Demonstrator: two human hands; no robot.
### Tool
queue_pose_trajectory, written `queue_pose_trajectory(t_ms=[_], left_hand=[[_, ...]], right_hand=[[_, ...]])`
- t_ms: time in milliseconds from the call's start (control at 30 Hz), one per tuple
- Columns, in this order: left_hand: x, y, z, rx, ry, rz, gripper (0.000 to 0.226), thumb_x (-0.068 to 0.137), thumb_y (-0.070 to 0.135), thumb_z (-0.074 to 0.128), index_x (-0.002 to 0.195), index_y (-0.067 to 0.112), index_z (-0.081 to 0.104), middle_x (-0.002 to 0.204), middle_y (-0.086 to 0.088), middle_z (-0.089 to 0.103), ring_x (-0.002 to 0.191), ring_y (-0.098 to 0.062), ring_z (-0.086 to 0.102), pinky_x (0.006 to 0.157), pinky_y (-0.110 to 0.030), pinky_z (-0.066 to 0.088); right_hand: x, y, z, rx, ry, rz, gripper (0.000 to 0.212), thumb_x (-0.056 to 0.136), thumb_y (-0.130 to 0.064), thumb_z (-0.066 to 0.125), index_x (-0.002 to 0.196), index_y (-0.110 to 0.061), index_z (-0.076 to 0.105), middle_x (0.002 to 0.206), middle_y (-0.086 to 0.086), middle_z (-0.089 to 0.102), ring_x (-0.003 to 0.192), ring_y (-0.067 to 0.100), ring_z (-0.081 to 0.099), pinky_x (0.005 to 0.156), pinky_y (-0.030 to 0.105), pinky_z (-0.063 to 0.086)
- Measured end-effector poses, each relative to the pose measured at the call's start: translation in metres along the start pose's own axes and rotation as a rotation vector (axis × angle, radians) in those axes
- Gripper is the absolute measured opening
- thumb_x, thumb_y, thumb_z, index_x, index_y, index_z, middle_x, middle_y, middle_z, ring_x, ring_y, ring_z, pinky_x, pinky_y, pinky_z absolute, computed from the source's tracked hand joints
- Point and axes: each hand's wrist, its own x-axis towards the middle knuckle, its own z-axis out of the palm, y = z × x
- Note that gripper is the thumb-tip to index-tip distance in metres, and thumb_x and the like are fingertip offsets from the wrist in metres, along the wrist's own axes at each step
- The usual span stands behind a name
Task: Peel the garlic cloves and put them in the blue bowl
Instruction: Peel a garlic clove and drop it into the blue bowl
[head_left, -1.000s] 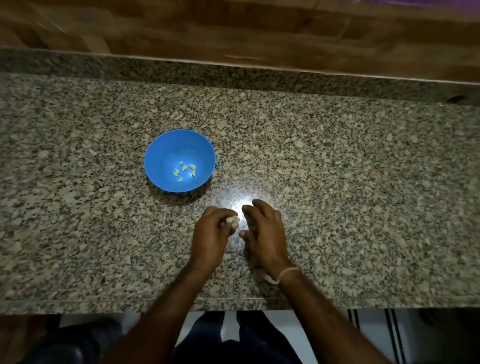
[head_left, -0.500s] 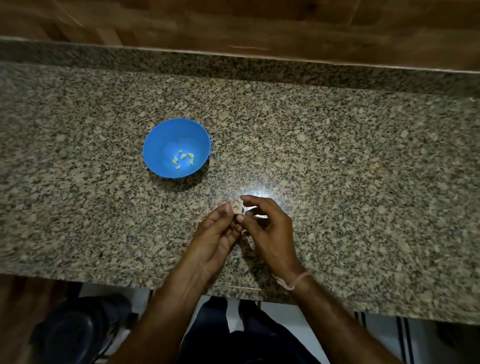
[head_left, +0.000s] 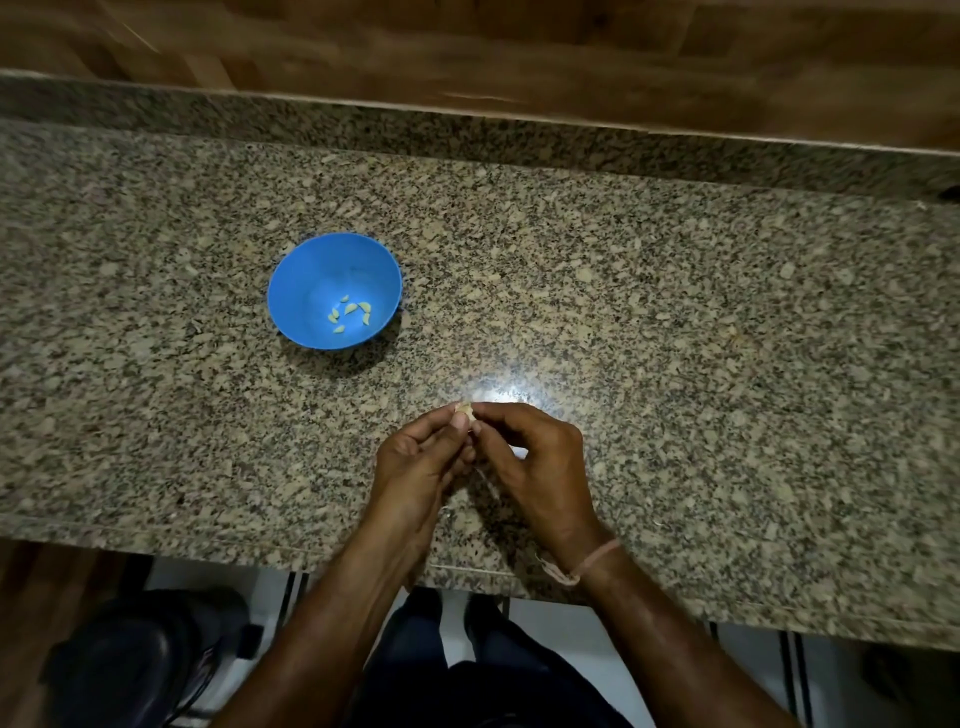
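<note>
Fingers (head_left: 444, 422) of my left hand (head_left: 415, 465) and right hand (head_left: 540, 457) pinch one small pale garlic clove (head_left: 464, 411), skin seemingly on; round blue plastic bowl (head_left: 296, 280) holds several yellowish peeled cloves (head_left: 351, 313).

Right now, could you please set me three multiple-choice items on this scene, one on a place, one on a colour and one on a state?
1. Where does the bowl stand relative to the left hand and the right hand?
A) to their left and farther from the person
B) to their right
C) between them

2. What colour is the bowl?
A) red
B) blue
C) white

3. How is the garlic clove held?
A) lying loose, untouched
B) resting in the bowl
C) pinched by fingertips of both hands

Answers:
1 A: the bowl sits up and left of both hands in the head view.
2 B: its wall and inside are plainly blue.
3 C: the fingertips of both hands meet on the clove.
</note>
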Motion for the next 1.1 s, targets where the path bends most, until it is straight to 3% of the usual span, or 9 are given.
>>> queue_pose_trajectory(t_ms=[133, 233, 333, 667, 833, 1000, 1100], left_hand=[[-0.006, 0.002, 0.005, 0.083, 0.044, 0.075, 0.035, 0.083, 0.016, 0.076, 0.117, 0.007, 0.074, 0.102, -0.012, 0.08, 0.087, -0.016, 0.076, 0.076, -0.023, 0.061], [-0.008, 0.003, 0.004, 0.163, 0.049, 0.116, 0.024, 0.09, 0.006, 0.074, 0.115, 0.007, 0.075, 0.102, -0.008, 0.08, 0.093, -0.019, 0.077, 0.077, -0.023, 0.061], [-0.011, 0.003, 0.002, 0.226, 0.051, 0.135, 0.018, 0.091, 0.005, 0.074, 0.109, 0.006, 0.076, 0.096, -0.011, 0.08, 0.086, -0.019, 0.078, 0.073, -0.022, 0.06], [-0.013, -0.001, -0.004, 0.096, 0.058, -0.012, 0.011, 0.09, 0.007, 0.073, 0.1, 0.004, 0.077, 0.093, -0.014, 0.079, 0.081, -0.015, 0.076, 0.075, -0.022, 0.062], [-0.011, 0.0, -0.008, 0.094, 0.055, -0.066, 0.014, 0.088, 0.007, 0.075, 0.101, 0.002, 0.076, 0.093, -0.013, 0.079, 0.081, -0.014, 0.076, 0.074, -0.022, 0.062], [-0.007, 0.002, -0.013, 0.019, 0.044, -0.138, 0.032, 0.071, 0.015, 0.079, 0.099, 0.0, 0.075, 0.088, -0.013, 0.078, 0.075, -0.014, 0.075, 0.069, -0.02, 0.061], [-0.004, 0.001, -0.013, 0.069, 0.067, -0.114, 0.019, 0.08, 0.01, 0.079, 0.097, 0.002, 0.076, 0.091, -0.015, 0.079, 0.077, -0.016, 0.076, 0.07, -0.022, 0.062]], right_hand=[[-0.001, 0.002, -0.002, -0.163, -0.016, -0.125, 0.021, 0.101, -0.02, 0.07, 0.118, -0.011, 0.077, 0.103, 0.0, 0.076, 0.091, 0.009, 0.071, 0.078, 0.033, 0.06], [-0.005, 0.003, -0.002, -0.174, -0.02, -0.12, 0.016, 0.101, -0.02, 0.069, 0.111, -0.011, 0.078, 0.097, -0.001, 0.075, 0.086, 0.011, 0.071, 0.075, 0.035, 0.059], [-0.008, 0.005, -0.002, -0.194, -0.047, -0.102, 0.016, 0.102, -0.022, 0.067, 0.109, -0.012, 0.078, 0.096, -0.001, 0.075, 0.085, 0.012, 0.07, 0.074, 0.037, 0.058], [-0.008, 0.007, -0.004, -0.207, -0.127, -0.087, 0.014, 0.102, -0.024, 0.066, 0.104, -0.013, 0.074, 0.092, -0.002, 0.072, 0.079, 0.012, 0.067, 0.069, 0.035, 0.056], [-0.007, 0.008, -0.001, -0.258, -0.154, -0.097, 0.009, 0.101, -0.022, 0.067, 0.103, -0.014, 0.072, 0.089, -0.002, 0.07, 0.075, 0.01, 0.062, 0.066, 0.026, 0.051], [-0.006, 0.007, -0.005, -0.25, -0.22, -0.102, 0.009, 0.101, -0.021, 0.067, 0.104, -0.014, 0.072, 0.091, -0.003, 0.069, 0.079, 0.012, 0.063, 0.069, 0.031, 0.053], [-0.006, 0.006, -0.003, -0.241, -0.207, -0.087, 0.01, 0.102, -0.02, 0.066, 0.106, -0.014, 0.074, 0.093, -0.004, 0.072, 0.081, 0.01, 0.066, 0.071, 0.029, 0.054]])
